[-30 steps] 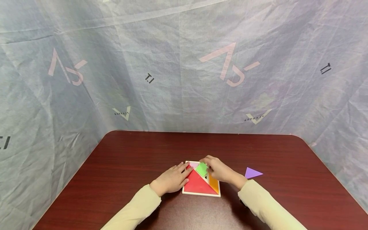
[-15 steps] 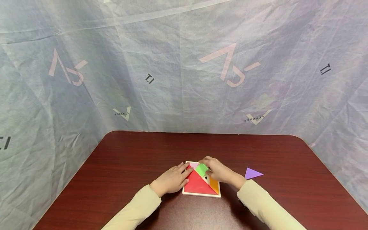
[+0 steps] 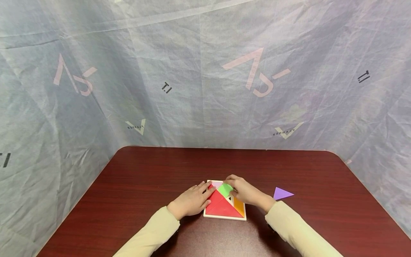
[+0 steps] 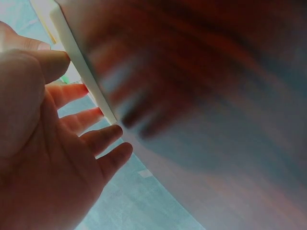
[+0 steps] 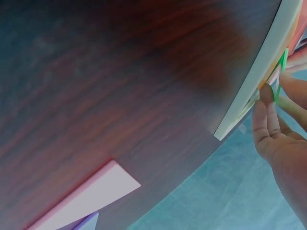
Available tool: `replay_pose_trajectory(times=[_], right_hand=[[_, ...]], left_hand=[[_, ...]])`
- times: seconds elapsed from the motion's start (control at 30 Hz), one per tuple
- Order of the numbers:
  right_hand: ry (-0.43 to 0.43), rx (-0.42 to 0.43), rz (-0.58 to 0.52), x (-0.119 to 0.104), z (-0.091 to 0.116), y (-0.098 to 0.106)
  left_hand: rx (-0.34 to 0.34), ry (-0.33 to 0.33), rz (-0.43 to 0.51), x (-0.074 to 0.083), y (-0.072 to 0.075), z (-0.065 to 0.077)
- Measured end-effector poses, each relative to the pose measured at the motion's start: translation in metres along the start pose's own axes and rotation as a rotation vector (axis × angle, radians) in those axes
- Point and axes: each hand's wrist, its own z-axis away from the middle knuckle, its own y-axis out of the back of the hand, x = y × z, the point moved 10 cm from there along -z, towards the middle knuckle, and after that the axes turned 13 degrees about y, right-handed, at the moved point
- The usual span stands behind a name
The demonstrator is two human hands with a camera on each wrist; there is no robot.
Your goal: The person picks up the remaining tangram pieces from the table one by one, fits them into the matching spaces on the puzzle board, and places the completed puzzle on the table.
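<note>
In the head view a square tangram board [image 3: 225, 217] with a white rim lies on the table. It holds red pieces [image 3: 221, 208], an orange piece [image 3: 239, 206] and a pink piece [image 3: 217, 184]. My left hand [image 3: 192, 200] rests on the board's left side, fingers spread and fairly straight over the red and pink pieces. My right hand [image 3: 245, 190] pinches a green square piece [image 3: 226, 190] at the board's upper right. That piece stands tilted between thumb and fingers in the right wrist view. Beside it a bare white patch with a dark mark shows.
A purple triangle [image 3: 282, 193] lies on the dark red table [image 3: 160, 167], right of my right wrist. In the right wrist view a pale pinkish flat piece [image 5: 88, 203] lies on the table, with a purple corner [image 5: 89, 222] beside it. Grey printed cloth [image 3: 202, 107] hangs behind the table.
The green square has turned slightly and come down, lining up with the red edge and the pink piece. My left hand has stayed in place.
</note>
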Motion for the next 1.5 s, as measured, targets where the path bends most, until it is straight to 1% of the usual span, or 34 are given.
replay_pose_trajectory(times=[0.13,0.27,0.33,0.73,1.0,1.23,1.5], right_hand=[[0.0,-0.014,0.027,0.001,0.0,-0.002],[-0.042,-0.051,0.047,0.004,0.001,-0.007],[-0.047,-0.058,0.06,0.004,0.001,-0.007],[0.006,-0.054,0.153,0.0,0.0,-0.008],[-0.014,-0.077,0.165,0.001,0.002,-0.011],[0.011,-0.052,0.208,-0.002,0.002,-0.007],[0.039,-0.044,0.234,-0.007,0.005,-0.004]], left_hand=[[0.0,0.002,-0.002,0.0,0.0,0.0],[-0.002,0.002,-0.003,0.0,0.0,0.0],[-0.004,0.002,-0.002,0.0,0.0,0.0],[-0.009,0.002,0.008,0.0,0.0,0.001],[-0.009,-0.001,0.008,0.0,0.001,0.001],[-0.009,-0.001,0.004,0.001,0.0,0.001],[-0.018,0.015,0.002,-0.001,-0.001,0.0]])
